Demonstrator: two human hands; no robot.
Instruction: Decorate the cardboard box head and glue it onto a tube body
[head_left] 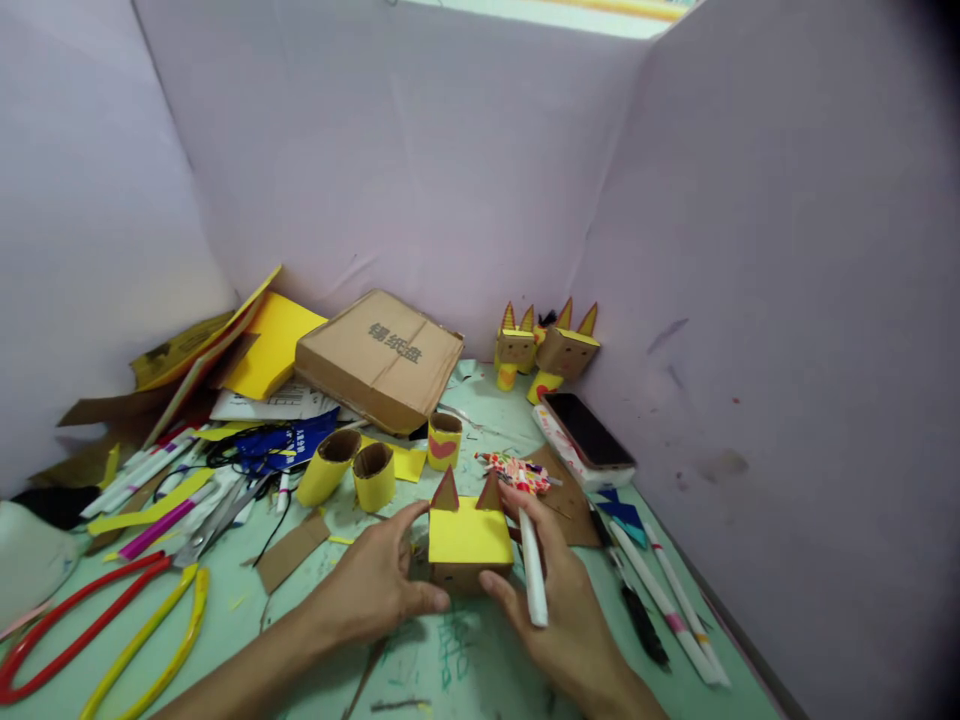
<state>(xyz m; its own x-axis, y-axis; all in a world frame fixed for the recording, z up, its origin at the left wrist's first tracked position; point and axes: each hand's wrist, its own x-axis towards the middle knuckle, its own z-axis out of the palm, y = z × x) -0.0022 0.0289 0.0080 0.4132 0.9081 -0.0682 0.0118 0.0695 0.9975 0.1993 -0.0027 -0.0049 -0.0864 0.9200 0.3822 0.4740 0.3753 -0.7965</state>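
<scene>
Between my two hands sits a small cardboard box with a yellow paper top and two pointed, red-edged ears. My left hand grips its left side, thumb at the near face and fingers behind. A white marker lies across my right hand, held in its fingers, while that hand's thumb and fingers also rest on the box's right side. Just beyond the box stand yellow-wrapped cardboard tubes: a slanted one, a short one and one with a red heart.
At the back right stand finished-looking eared cardboard figures near a phone. Large red-and-yellow-handled scissors lie at the left, beside heaped markers and paper scraps. A flat carton lies behind. More pens lie along the right wall.
</scene>
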